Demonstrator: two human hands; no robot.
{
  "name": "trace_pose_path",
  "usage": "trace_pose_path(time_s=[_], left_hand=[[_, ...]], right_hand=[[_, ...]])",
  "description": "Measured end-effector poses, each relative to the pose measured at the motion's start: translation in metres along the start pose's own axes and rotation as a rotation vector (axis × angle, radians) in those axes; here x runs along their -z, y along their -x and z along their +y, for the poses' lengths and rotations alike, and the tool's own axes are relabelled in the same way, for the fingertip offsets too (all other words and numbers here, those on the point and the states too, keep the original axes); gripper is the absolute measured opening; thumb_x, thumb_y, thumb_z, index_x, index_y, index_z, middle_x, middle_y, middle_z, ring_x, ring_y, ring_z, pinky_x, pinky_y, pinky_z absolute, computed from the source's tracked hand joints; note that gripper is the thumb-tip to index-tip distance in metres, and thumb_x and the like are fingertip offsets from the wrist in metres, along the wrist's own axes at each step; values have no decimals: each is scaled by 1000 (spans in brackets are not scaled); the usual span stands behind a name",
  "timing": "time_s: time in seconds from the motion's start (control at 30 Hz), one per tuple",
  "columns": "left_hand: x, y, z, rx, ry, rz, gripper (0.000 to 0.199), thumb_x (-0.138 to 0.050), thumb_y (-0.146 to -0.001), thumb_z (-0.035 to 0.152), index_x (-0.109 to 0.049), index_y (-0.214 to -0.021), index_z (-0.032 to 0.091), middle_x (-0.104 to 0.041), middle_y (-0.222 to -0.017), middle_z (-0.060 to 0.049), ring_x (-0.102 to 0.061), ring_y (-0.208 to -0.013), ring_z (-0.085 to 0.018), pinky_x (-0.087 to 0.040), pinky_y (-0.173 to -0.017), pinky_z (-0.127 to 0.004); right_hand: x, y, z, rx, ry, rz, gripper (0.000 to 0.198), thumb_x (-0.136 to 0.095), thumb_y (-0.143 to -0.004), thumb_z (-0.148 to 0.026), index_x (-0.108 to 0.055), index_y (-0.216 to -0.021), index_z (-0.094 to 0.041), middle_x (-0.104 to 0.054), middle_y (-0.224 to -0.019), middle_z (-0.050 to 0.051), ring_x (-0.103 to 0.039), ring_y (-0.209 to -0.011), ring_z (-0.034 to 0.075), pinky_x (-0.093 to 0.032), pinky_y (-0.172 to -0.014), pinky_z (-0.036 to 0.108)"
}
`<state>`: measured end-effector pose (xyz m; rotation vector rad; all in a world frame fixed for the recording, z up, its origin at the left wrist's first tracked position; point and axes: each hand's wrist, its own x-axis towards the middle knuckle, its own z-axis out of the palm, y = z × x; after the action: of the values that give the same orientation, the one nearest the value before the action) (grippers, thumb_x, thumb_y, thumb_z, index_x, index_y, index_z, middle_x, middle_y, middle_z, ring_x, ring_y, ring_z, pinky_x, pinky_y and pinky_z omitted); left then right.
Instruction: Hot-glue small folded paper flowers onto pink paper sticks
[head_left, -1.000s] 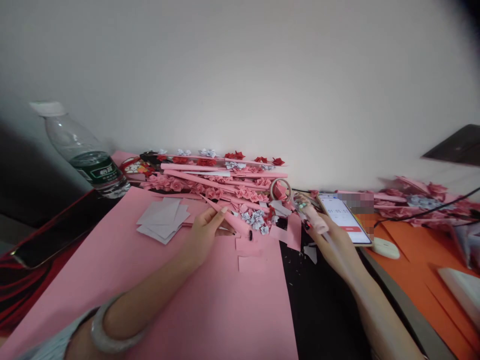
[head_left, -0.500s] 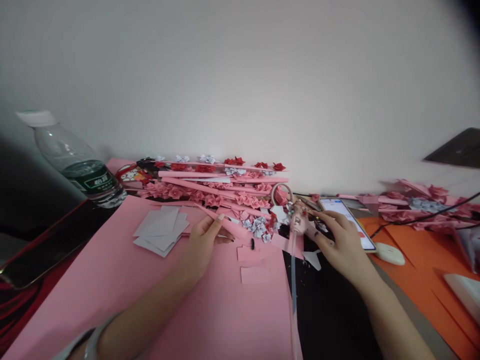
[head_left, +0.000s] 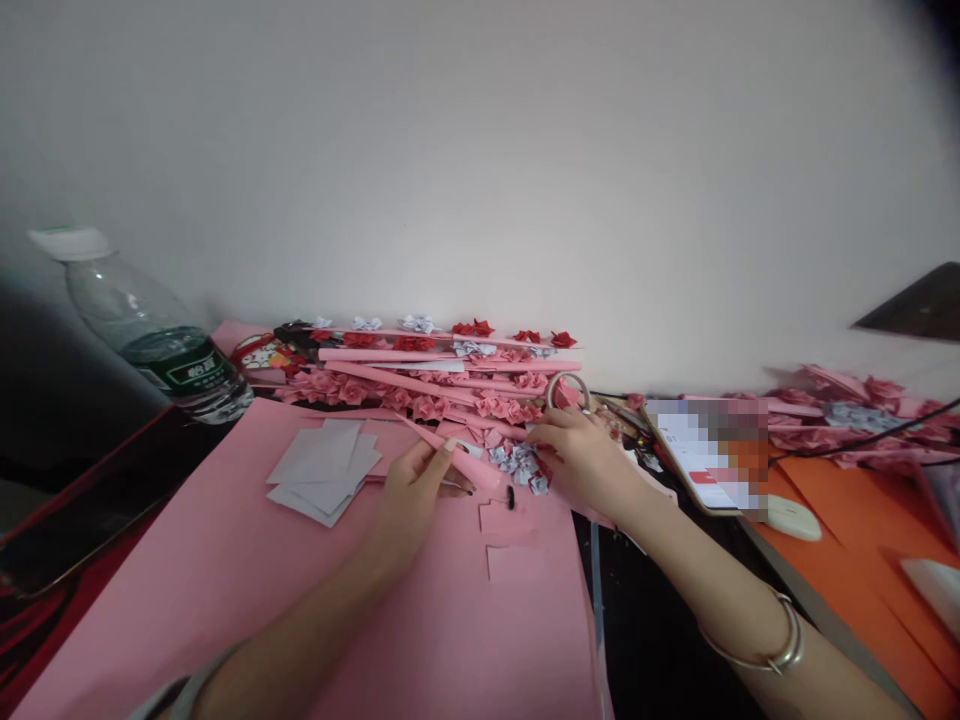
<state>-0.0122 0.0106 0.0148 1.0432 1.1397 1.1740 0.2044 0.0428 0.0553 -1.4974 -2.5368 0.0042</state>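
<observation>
My left hand (head_left: 416,485) is closed around a rolled pink paper cone (head_left: 480,472), thumb on top. The cone's narrow end points up and left, its wider end down and right. My right hand (head_left: 574,455) is over the pale blue folded paper flowers (head_left: 517,460), fingers bent together and fingertips at the pile's edge. Whatever is between those fingers is hidden. Small pink paper pieces (head_left: 510,562) lie below the cone on a large pink sheet (head_left: 420,640). White paper squares (head_left: 322,465) are stacked left of my left hand.
Pink paper stems with flowers (head_left: 420,385) are piled along the wall, beside a tape roll (head_left: 568,388). A water bottle (head_left: 161,330) stands at left. Rightward are a phone (head_left: 694,460), a white mouse (head_left: 793,518) and orange paper (head_left: 847,560). A clear strip (head_left: 597,590) runs along the pink sheet's edge.
My right hand has moved left, from the pinkish tool with the clear strip to the pale blue flowers. The left hand keeps the paper cone in nearly the same place.
</observation>
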Motion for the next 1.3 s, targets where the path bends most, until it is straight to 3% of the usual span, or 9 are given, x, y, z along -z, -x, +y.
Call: trace_pose_path(time_s=[0.17,0.37,0.57,0.7,0.8,0.9,1.03,1.17,1.3], left_hand=[[0,-1,-1,6,-4,-7,28,-60,-80,48,-62,-73,22,-62,-68,-1,-63,-68,-19,-55,-65,-31],[-1,-1,-3,16,0,-6,29,-58,-81,49,-62,-74,21,-63,-70,-2,-63,-69,-20,-55,-66,-32],[-2,1,-1,15,14,-26,27,-56,-84,46,-60,-74,21,-61,-70,0,-61,-68,-17,-53,-67,-29],[-2,1,-1,22,38,-28,27,-57,-84,46,-61,-74,21,-61,-68,1,-62,-66,-16,-53,-67,-28],[-2,1,0,75,85,-40,26,-61,-82,44,-62,-74,19,-63,-69,0,-64,-69,-17,-54,-69,-29],[-3,1,0,184,231,-150,25,-64,-80,43,-63,-80,18,-68,-78,-4,-67,-76,-20,-55,-73,-33],[-6,3,-3,304,376,-340,25,-67,-78,41,-63,-84,17,-69,-82,-6,-69,-84,-24,-55,-76,-37],[-9,7,-2,316,351,-382,22,-70,-76,37,-63,-77,16,-64,-77,-2,-66,-89,-23,-53,-83,-38],[-12,9,-1,306,249,-361,24,-71,-74,38,-64,-74,15,-59,-72,1,-62,-79,-18,-53,-83,-39]], right_hand=[[1,-5,-3,-40,42,-15,14,-57,-82,-11,-69,-86,-18,-64,-92,7,-59,-89,23,-37,-71,31],[-5,-24,-17,86,-132,37,20,-53,-84,-7,-66,-96,-16,-63,-93,7,-58,-90,19,-41,-76,28],[-18,-33,-21,111,-178,55,18,-53,-80,-1,-65,-79,-14,-63,-89,8,-58,-87,19,-44,-76,29],[-16,-22,-17,93,-238,119,15,-53,-82,-4,-61,-82,-16,-65,-91,7,-61,-89,18,-46,-78,28],[-11,-5,-20,75,-335,249,12,-51,-86,-10,-59,-88,-18,-68,-97,8,-63,-96,20,-49,-81,30],[-10,15,-26,121,-421,352,12,-50,-89,-14,-59,-89,-21,-70,-99,8,-65,-98,19,-52,-81,30],[-18,39,-30,248,-367,402,15,-50,-90,-10,-61,-96,-19,-68,-107,10,-65,-100,17,-54,-86,29],[-25,48,-30,288,-330,424,20,-53,-88,-8,-62,-104,-16,-68,-110,12,-64,-104,17,-53,-91,29],[-24,51,-31,258,-404,446,18,-55,-86,-7,-64,-99,-17,-69,-106,11,-66,-100,17,-54,-89,27]])
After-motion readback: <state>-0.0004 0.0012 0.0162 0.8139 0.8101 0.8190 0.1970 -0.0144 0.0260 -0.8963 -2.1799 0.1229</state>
